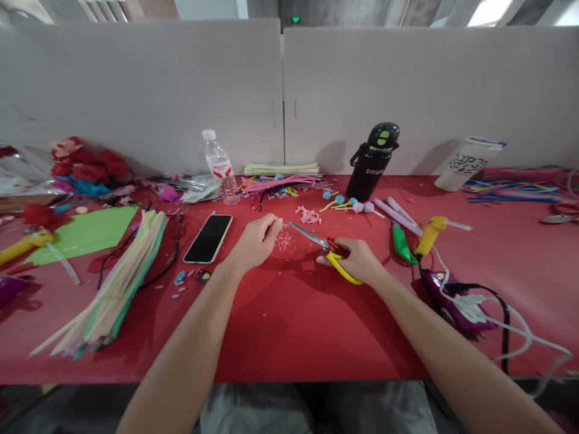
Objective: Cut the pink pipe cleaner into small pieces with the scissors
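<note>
My left hand (259, 241) pinches a short pink piece of pipe cleaner (285, 225) between thumb and fingertips. Red and yellow scissors (332, 248) are in my right hand (355, 262), its fingers in the handles. The blade tips point left, close beside the pink piece. Under and around them, tiny pale clippings (284, 242) are scattered on the red table (280, 325). Just behind lies a small pile of cut pink pieces (309, 214). Blue and lilac pompom-like flowers on thin stems (357, 207) rest farther back, to the right.
Left are a phone (208, 239), a bundle of pipe cleaners (129, 283), green paper (90, 232) and a water bottle (221, 169). On the right are a black flask (371, 163), a yellow glue gun (430, 235), a purple power strip (452, 301) with cables, and a white cup (468, 163).
</note>
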Demonstrator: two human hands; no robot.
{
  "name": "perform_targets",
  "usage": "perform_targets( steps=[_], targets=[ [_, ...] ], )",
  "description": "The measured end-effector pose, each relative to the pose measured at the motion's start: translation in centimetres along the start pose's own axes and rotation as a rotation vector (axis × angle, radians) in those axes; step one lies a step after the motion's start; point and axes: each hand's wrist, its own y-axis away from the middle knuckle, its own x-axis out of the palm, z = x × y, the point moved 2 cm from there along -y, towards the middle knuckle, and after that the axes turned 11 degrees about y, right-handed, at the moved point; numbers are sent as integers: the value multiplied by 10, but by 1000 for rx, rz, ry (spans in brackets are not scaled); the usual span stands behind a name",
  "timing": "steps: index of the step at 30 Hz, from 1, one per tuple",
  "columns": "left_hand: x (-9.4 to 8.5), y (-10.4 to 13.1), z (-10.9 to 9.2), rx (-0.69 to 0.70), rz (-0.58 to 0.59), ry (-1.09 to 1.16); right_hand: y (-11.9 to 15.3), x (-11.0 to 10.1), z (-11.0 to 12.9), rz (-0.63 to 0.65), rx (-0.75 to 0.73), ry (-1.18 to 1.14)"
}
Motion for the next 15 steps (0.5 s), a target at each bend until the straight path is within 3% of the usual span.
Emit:
perform_targets(
  steps=[15],
  targets=[
    [0,0,-1,-3,6,12,-1,2,-2,14,-29,9]
  ],
)
